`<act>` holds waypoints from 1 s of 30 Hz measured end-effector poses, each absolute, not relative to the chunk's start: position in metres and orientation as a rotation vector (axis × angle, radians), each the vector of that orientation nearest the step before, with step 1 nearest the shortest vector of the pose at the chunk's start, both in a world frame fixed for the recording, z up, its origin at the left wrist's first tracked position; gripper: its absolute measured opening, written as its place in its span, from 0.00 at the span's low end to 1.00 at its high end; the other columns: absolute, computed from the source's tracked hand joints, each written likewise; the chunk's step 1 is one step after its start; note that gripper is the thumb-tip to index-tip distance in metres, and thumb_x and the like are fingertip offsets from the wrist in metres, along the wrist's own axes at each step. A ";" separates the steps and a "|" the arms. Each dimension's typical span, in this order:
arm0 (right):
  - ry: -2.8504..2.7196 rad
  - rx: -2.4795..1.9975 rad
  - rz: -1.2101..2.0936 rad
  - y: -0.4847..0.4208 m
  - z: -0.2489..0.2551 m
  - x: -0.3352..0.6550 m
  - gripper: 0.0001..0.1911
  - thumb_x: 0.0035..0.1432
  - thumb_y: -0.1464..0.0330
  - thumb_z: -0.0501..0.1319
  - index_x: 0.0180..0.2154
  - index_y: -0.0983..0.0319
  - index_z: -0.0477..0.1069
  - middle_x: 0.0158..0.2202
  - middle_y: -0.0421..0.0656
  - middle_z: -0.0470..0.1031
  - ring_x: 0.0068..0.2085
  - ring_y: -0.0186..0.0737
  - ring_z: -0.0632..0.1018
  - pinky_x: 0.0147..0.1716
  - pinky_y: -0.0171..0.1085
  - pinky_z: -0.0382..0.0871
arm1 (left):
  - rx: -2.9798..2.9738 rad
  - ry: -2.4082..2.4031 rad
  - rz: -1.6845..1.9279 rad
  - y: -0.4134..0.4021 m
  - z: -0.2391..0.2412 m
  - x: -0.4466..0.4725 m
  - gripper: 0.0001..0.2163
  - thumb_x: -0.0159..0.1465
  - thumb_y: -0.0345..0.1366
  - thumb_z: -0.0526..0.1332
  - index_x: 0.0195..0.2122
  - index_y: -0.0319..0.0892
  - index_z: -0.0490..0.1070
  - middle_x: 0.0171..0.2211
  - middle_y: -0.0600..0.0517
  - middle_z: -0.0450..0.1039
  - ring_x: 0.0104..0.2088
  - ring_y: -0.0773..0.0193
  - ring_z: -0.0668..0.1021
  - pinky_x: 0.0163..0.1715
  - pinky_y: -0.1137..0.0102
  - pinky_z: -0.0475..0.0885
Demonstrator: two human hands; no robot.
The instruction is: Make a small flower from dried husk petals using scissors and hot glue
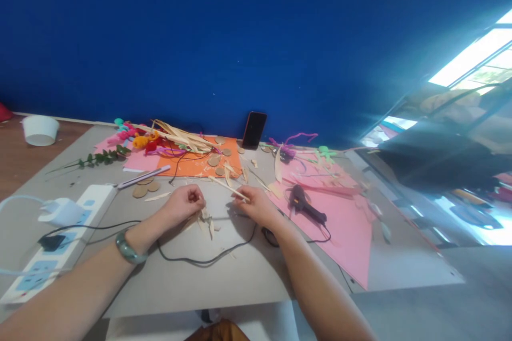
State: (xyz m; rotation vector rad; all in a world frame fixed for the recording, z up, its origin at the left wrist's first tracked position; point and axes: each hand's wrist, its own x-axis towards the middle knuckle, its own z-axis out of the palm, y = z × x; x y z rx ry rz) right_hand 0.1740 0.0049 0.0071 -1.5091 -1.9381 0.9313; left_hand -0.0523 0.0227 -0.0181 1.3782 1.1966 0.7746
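Observation:
My left hand (pixel 186 204), with a green bangle (pixel 130 248) on its wrist, is closed in a pinch. Below its fingertips hangs a small bunch of pale dry strips (pixel 206 221), apparently held there; the pinch point itself is hidden. In my right hand (pixel 258 205) a thin pale stick (pixel 226 186) is gripped, its free end pointing up and to the left. Both hands hover over the middle of the grey table (pixel 180 290), a short gap between them. Loose pale scraps and round brown discs (pixel 214 160) lie just beyond.
A black glue gun (pixel 306 205) rests on pink sheets (pixel 346 248) at right. A phone (pixel 254 130) leans on the blue wall. On the left are a power strip (pixel 86 218), a leafy sprig (pixel 102 157) and a purple-white pen-like tool (pixel 144 176). A black cable (pixel 200 262) crosses nearby.

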 end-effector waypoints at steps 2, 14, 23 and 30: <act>-1.921 -1.616 0.852 0.009 0.010 0.183 0.05 0.51 0.72 0.60 0.31 0.63 0.73 0.28 0.40 0.76 0.30 0.35 0.73 0.31 0.32 0.63 | 1.329 1.183 0.788 0.023 -0.016 -0.050 0.08 0.44 0.35 0.64 0.21 0.41 0.64 0.14 0.59 0.65 0.15 0.72 0.66 0.16 0.77 0.58; -2.360 -1.782 0.681 0.010 0.015 0.202 0.08 0.43 0.76 0.63 0.29 0.62 0.68 0.31 0.41 0.71 0.32 0.37 0.70 0.31 0.32 0.55 | 1.036 1.070 0.864 0.019 -0.018 -0.048 0.14 0.50 0.40 0.67 0.26 0.41 0.61 0.22 0.52 0.75 0.15 0.74 0.66 0.13 0.78 0.58; -2.043 -1.643 0.778 0.011 0.016 0.190 0.09 0.59 0.62 0.57 0.35 0.61 0.66 0.30 0.40 0.70 0.30 0.36 0.69 0.31 0.33 0.59 | 0.953 1.040 0.862 0.018 -0.014 -0.047 0.15 0.52 0.44 0.68 0.30 0.37 0.69 0.21 0.54 0.72 0.13 0.78 0.60 0.13 0.79 0.51; -2.079 -1.360 0.855 0.000 -0.002 0.157 0.14 0.67 0.62 0.48 0.35 0.61 0.67 0.30 0.41 0.70 0.32 0.36 0.70 0.33 0.34 0.61 | 0.833 1.003 0.841 0.013 -0.014 -0.042 0.17 0.47 0.38 0.71 0.35 0.38 0.70 0.27 0.50 0.77 0.18 0.74 0.69 0.17 0.78 0.59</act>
